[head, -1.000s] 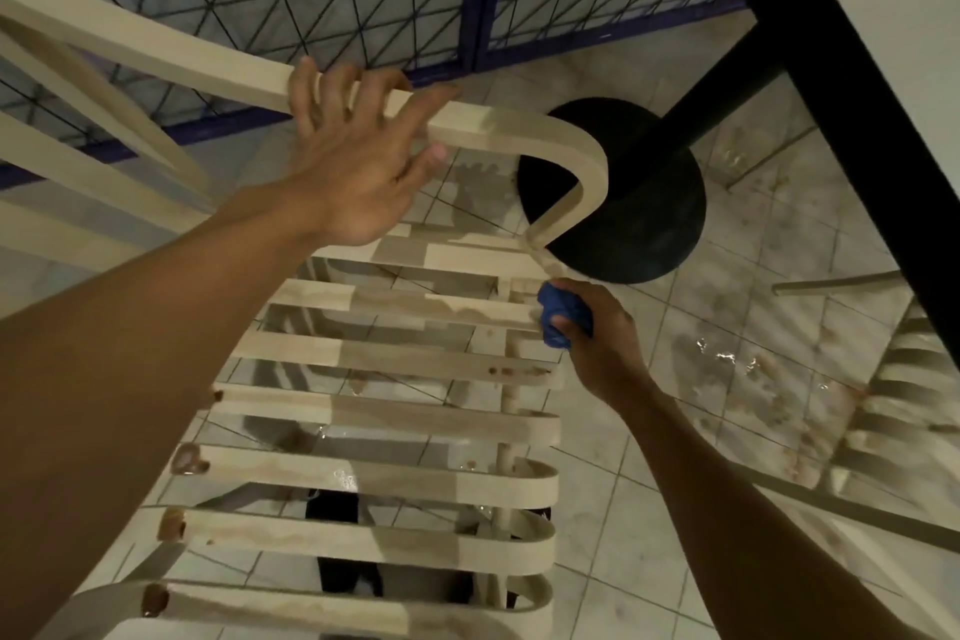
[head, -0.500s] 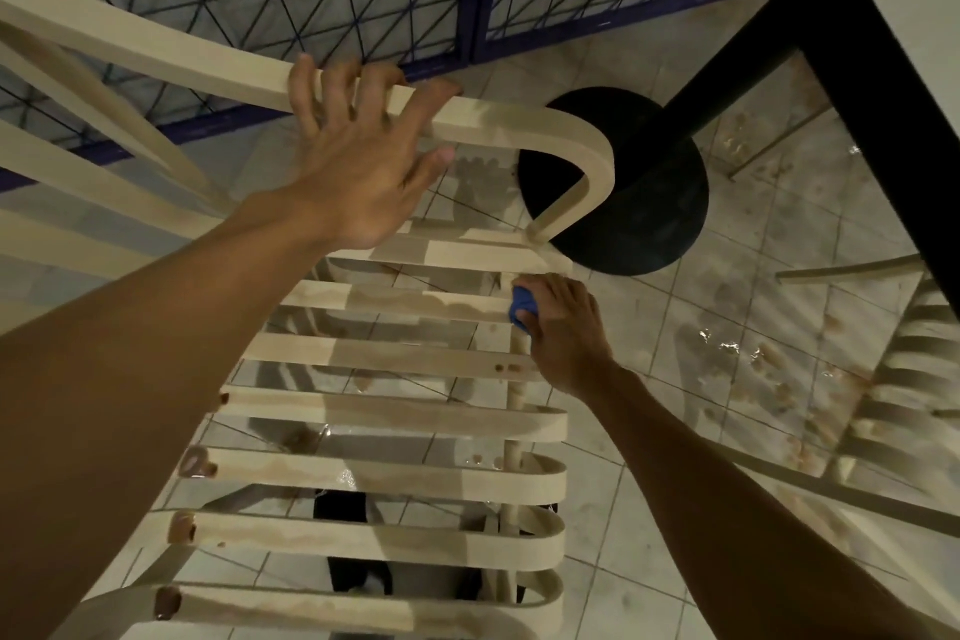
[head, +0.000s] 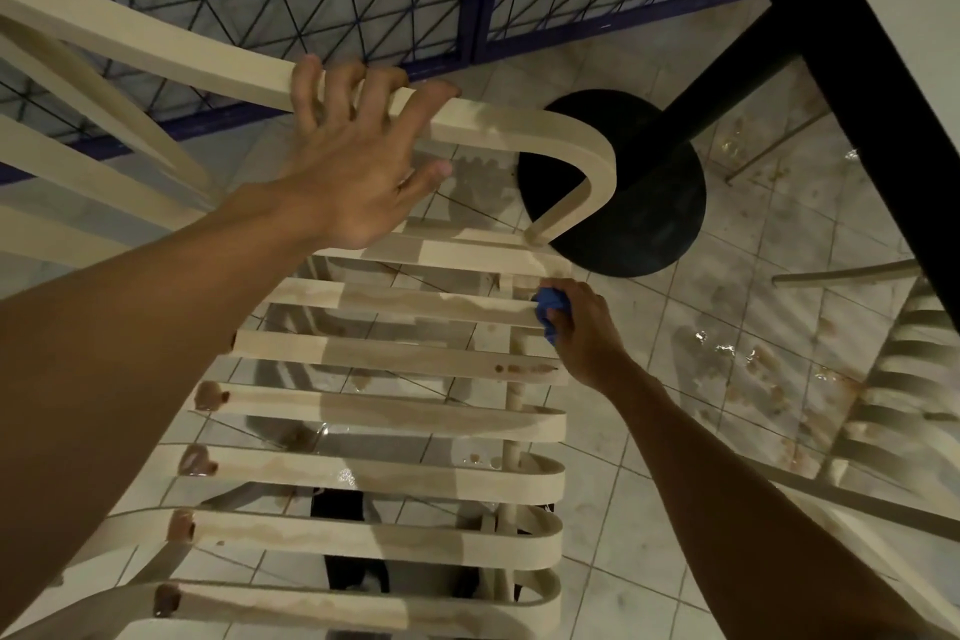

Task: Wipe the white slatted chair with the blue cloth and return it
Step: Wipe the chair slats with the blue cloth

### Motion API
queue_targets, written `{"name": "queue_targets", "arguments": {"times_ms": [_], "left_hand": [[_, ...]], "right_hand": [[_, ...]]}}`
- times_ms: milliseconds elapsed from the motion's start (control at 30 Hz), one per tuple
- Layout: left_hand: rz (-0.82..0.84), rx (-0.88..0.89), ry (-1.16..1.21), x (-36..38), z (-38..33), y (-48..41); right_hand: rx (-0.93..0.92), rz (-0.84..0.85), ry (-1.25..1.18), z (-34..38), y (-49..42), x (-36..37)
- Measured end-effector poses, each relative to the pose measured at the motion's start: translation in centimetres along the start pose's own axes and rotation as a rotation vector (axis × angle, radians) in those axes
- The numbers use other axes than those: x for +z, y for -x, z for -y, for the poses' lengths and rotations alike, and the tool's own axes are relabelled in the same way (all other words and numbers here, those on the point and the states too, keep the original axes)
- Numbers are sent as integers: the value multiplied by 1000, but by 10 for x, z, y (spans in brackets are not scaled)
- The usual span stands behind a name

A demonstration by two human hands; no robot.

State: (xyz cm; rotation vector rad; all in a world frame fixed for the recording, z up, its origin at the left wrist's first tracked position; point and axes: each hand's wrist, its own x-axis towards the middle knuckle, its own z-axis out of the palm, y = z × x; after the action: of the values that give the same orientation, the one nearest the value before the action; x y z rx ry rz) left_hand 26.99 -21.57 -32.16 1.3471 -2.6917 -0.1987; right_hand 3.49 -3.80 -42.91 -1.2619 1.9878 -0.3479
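the white slatted chair (head: 395,411) stands on the tiled floor (head: 753,327) right below the camera. it looks light and stiff, probably plastic, stained and wet in places so likely slippery, and best steadied by its curved rail (head: 545,125). the left hand (head: 358,161) rests on that rail, fingers spread and nearly straight, thumb free beneath. the right hand (head: 587,333) is bunched round the soft blue cloth (head: 550,312), pressing it against a slat's right end.

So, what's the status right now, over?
Left hand rests on top rail of white slatted chair. Right hand grips blue cloth at an upper slat's end. Brown stains on lower slats. Nothing blocking.
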Motion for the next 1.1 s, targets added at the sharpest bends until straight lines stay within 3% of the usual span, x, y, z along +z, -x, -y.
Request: {"name": "queue_targets", "arguments": {"times_ms": [133,367,567,767,933,1100], "left_hand": [[8,10,-18,2,-2,-1],[9,17,-20,3,-1,-2],[13,23,-14,2,3,-1],[24,20,2,0,0,-2],[46,10,1,-2,-3,-2],[54,7,-17,-2,-3,-3]], "right_hand": [[29,53,80,8,-4,-5],[-111,7,562,65,-7,39],[-306,-110,378,44,3,35],[-72,-40,221,11,5,11],[54,-73,391,38,4,28],[32,-89,609,73,2,56]]}}
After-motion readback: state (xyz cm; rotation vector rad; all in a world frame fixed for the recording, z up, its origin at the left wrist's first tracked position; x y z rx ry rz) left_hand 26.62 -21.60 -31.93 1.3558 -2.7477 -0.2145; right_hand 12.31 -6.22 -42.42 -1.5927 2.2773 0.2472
